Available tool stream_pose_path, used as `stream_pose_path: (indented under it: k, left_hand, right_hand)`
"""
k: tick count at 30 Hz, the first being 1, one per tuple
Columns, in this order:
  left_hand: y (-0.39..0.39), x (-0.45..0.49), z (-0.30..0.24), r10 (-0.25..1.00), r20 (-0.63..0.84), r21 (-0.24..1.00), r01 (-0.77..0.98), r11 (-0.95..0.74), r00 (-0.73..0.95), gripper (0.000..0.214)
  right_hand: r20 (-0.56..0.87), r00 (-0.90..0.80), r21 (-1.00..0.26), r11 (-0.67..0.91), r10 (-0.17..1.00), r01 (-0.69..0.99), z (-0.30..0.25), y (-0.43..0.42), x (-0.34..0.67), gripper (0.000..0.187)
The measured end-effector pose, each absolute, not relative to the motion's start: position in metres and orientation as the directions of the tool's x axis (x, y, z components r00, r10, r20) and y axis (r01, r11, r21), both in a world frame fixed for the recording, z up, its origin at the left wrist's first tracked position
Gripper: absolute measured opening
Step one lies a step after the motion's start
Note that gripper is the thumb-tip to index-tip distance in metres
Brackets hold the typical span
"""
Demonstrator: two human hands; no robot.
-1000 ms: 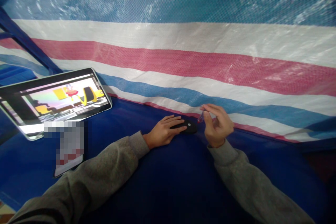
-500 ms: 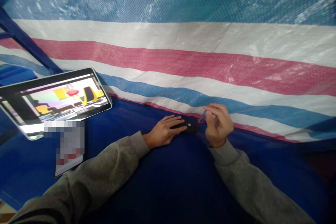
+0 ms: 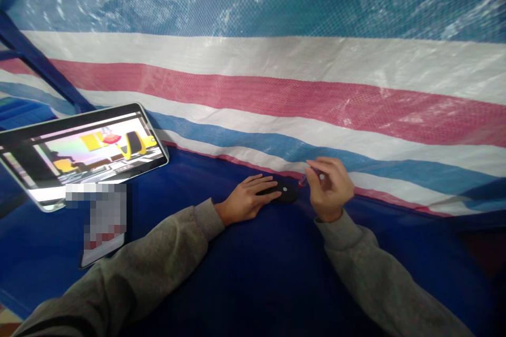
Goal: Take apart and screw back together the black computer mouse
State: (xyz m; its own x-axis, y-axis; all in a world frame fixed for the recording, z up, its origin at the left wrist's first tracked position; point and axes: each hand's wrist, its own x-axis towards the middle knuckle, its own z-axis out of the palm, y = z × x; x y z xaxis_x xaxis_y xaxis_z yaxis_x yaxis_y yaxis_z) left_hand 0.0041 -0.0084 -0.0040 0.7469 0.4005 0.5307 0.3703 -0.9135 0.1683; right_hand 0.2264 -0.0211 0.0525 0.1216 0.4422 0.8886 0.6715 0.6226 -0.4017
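My left hand (image 3: 245, 199) lies flat on the dark blue surface, fingers stretched out over the near edge of a small black oval object (image 3: 283, 191) with a white dot on top. My right hand (image 3: 330, 196) hovers just right of it, fingers pinched round a thin pen-like tool with a red tip (image 3: 302, 181). The red tip points down at the right edge of the black object. Both arms wear grey sleeves.
A tablet (image 3: 79, 150) showing a bright cartoon leans at the left, with a small card (image 3: 100, 245) lying below it. A striped blue, white and red woven tarp (image 3: 276, 79) rises behind the hands. A dark blue bar (image 3: 35, 63) crosses the upper left.
My right hand has shifted slightly right and tightened its pinch on the red-tipped tool, and the tip has dipped a little lower toward the black object. The left hand has stayed put.
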Motion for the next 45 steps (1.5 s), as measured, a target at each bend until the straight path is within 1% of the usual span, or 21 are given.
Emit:
stream_pose_path:
  k: [3,5,7,10,13,16,20,23,26,29,31,34,36,39,43,45]
  left_hand:
    - [-0.008,0.004,-0.004,0.405,0.529,0.173,0.372,-0.912,0.746,0.036]
    - [-0.009,0.004,-0.003,0.404,0.532,0.171,0.373,-0.912,0.745,0.035]
    - [-0.009,0.004,-0.002,0.402,0.533,0.168,0.373,-0.913,0.744,0.035]
    - [-0.009,0.005,-0.003,0.403,0.529,0.167,0.375,-0.912,0.747,0.035]
    - [-0.009,0.004,-0.004,0.402,0.530,0.165,0.374,-0.912,0.746,0.036]
    - [-0.009,0.004,-0.004,0.402,0.521,0.163,0.375,-0.913,0.753,0.036]
    - [-0.009,0.004,-0.003,0.401,0.513,0.163,0.372,-0.914,0.759,0.036]
    - [-0.009,0.004,-0.002,0.398,0.520,0.163,0.370,-0.915,0.755,0.035]
    - [-0.009,0.004,-0.003,0.407,0.520,0.170,0.376,-0.911,0.751,0.036]
    - [-0.009,0.004,-0.004,0.417,0.510,0.179,0.382,-0.907,0.752,0.036]
    - [-0.008,0.004,-0.004,0.414,0.511,0.180,0.377,-0.909,0.753,0.037]
    - [-0.008,0.004,-0.004,0.403,0.517,0.176,0.367,-0.913,0.755,0.036]
    - [-0.008,0.004,-0.004,0.409,0.519,0.178,0.374,-0.910,0.750,0.036]
    - [-0.008,0.004,-0.003,0.420,0.518,0.178,0.386,-0.905,0.745,0.036]
    - [-0.009,0.004,-0.002,0.406,0.526,0.168,0.376,-0.911,0.747,0.035]
    - [-0.009,0.005,-0.002,0.405,0.527,0.167,0.377,-0.911,0.747,0.035]
  right_hand:
    - [0.862,0.115,-0.436,0.606,0.494,0.666,0.053,-0.022,0.225,0.010]
    - [0.853,0.089,-0.443,0.622,0.515,0.646,0.054,-0.023,0.224,0.011]
    - [0.852,0.071,-0.436,0.630,0.518,0.643,0.054,-0.023,0.222,0.009]
    - [0.857,0.086,-0.412,0.573,0.508,0.709,0.054,-0.025,0.220,0.006]
    - [0.847,0.110,-0.417,0.521,0.520,0.745,0.053,-0.025,0.219,0.011]
    - [0.817,0.107,-0.444,0.499,0.567,0.745,0.055,-0.024,0.221,0.016]
    - [0.773,0.098,-0.451,0.433,0.627,0.781,0.059,-0.020,0.227,0.032]
    - [0.748,0.082,-0.444,0.404,0.659,0.799,0.063,-0.018,0.232,0.035]
    - [0.728,-0.023,-0.394,0.446,0.685,0.804,0.069,-0.016,0.237,0.028]
    - [0.706,-0.173,-0.289,0.502,0.687,0.815,0.077,-0.015,0.240,0.023]
    - [0.657,-0.229,-0.223,0.476,0.718,0.851,0.083,-0.015,0.242,0.026]
    - [0.522,-0.261,-0.113,0.369,0.812,0.922,0.092,-0.017,0.245,0.032]
    - [0.446,-0.293,-0.071,0.360,0.846,0.930,0.098,-0.021,0.246,0.032]
    - [0.400,-0.323,-0.083,0.385,0.858,0.919,0.104,-0.026,0.244,0.031]
    - [0.346,-0.291,-0.153,0.360,0.892,0.920,0.109,-0.031,0.237,0.030]
    - [0.328,-0.270,-0.161,0.335,0.905,0.928,0.110,-0.031,0.235,0.033]
